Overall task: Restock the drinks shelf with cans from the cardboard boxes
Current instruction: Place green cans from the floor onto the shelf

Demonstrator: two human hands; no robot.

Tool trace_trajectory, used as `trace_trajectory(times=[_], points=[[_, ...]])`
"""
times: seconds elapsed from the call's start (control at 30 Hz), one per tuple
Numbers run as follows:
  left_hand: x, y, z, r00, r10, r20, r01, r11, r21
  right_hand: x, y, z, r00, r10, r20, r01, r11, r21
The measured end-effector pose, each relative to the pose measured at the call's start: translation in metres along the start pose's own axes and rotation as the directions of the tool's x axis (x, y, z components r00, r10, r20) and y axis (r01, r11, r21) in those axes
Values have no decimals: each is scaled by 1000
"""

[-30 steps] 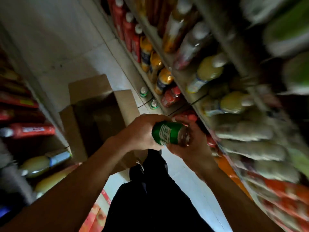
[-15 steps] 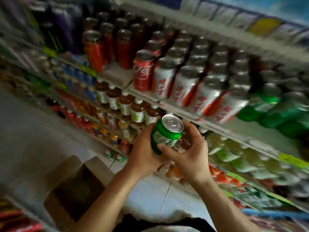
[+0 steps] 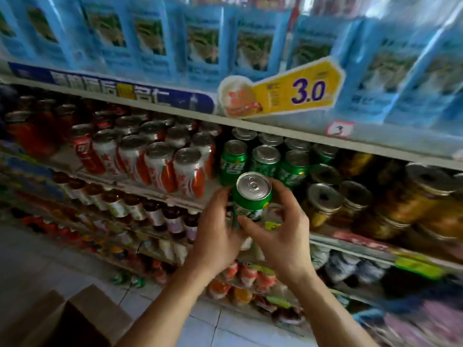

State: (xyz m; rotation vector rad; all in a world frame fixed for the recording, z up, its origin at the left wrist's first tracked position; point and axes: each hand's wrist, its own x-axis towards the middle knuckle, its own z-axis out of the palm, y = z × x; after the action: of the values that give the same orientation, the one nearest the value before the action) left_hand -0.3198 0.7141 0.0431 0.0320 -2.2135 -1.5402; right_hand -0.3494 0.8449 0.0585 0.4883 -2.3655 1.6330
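Observation:
A green can (image 3: 251, 196) with a silver top stands upright between both my hands, just in front of the drinks shelf (image 3: 160, 194). My left hand (image 3: 215, 234) grips its left side, and my right hand (image 3: 280, 229) curls round its right side and bottom. Right behind it on the shelf stand several matching green cans (image 3: 265, 161). The open cardboard box (image 3: 72, 319) sits on the floor at the lower left.
White-and-orange cans (image 3: 160, 164) fill the shelf to the left of the green ones, gold-coloured cans (image 3: 350, 204) to the right. Blue packs (image 3: 200, 43) line the shelf above, with a yellow 3.0 price tag (image 3: 298, 92). Lower shelves hold small bottles (image 3: 155, 216).
I have lifted the green can from low over the box up to the shelf, turning it upright. The view has swung from the floor up to the shelves.

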Motion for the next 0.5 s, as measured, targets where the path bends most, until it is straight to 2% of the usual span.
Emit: trace_trajectory(times=[0.2,0.37,0.5], points=[[22,4,43,1000,15,-21,-12,989,148,16,32,-19,998,64,-17,-64,997,44],[33,-1,48,1000,-16,10,15,997,76,6,34,-11,997,71,21,-72,997,26],[38,-6,49,994,-38,102,36,999,17,0,33,-11,992,123,23,-124,992,38]])
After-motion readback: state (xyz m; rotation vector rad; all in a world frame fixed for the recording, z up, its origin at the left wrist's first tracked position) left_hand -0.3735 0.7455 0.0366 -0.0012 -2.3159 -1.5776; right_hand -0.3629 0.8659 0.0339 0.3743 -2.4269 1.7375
